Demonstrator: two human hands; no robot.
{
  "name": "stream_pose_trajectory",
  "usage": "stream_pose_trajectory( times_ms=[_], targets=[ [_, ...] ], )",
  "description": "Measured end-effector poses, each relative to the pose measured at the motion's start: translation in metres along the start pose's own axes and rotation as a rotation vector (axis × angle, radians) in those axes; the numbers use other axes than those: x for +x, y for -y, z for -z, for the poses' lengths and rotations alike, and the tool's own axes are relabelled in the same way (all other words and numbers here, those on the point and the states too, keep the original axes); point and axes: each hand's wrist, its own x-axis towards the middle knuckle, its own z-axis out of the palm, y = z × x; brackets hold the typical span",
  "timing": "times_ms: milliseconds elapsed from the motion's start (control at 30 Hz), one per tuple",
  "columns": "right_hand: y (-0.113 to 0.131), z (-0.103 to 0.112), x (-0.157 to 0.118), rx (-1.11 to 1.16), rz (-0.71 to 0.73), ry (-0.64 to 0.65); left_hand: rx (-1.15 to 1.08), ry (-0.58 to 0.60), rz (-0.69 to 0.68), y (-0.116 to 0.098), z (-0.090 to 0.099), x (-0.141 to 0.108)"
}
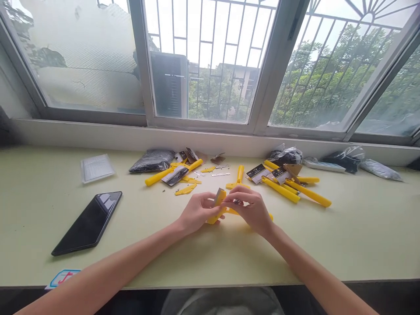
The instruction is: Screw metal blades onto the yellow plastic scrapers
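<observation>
My left hand (pixel 199 212) is wrapped round a yellow scraper head (pixel 215 216) with a grey metal blade along its upper edge, held tilted above the table. My right hand (pixel 251 208) is closed in a pinch against the head's right side, with small dark pieces at its fingers that are too small to name. Just behind the hands a yellow scraper with an upright handle (pixel 240 174) lies on the table. Another yellow part shows partly beneath my right hand.
A black phone (pixel 88 224) and a clear plastic case (pixel 97 169) lie at the left. Yellow tools with card labels (pixel 175 175) and loose parts lie behind; more yellow handles (pixel 308 192) at the right. Plastic bags (pixel 152 161) line the windowsill side of the table (pixel 361 236).
</observation>
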Motion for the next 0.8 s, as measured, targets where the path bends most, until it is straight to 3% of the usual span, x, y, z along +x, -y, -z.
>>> stream_pose_trajectory(
  times_ms=[400,500,633,700,800],
  targets=[
    [-0.002,-0.005,-0.001,0.009,-0.034,-0.010,0.013,-0.006,-0.005,-0.004,-0.004,-0.002],
    [-0.001,-0.006,0.001,0.026,-0.135,-0.011,0.021,-0.009,0.000,-0.005,-0.004,-0.002],
    [0.000,-0.003,0.007,0.195,-0.380,-0.015,0.087,0.027,-0.078,-0.006,-0.003,-0.004],
    [0.001,0.000,0.010,0.284,-0.452,0.072,0.146,0.037,-0.141,-0.006,-0.003,-0.006],
    [0.005,0.002,0.012,0.319,-0.449,0.181,0.239,0.016,-0.200,-0.005,-0.003,-0.008]
  ],
)
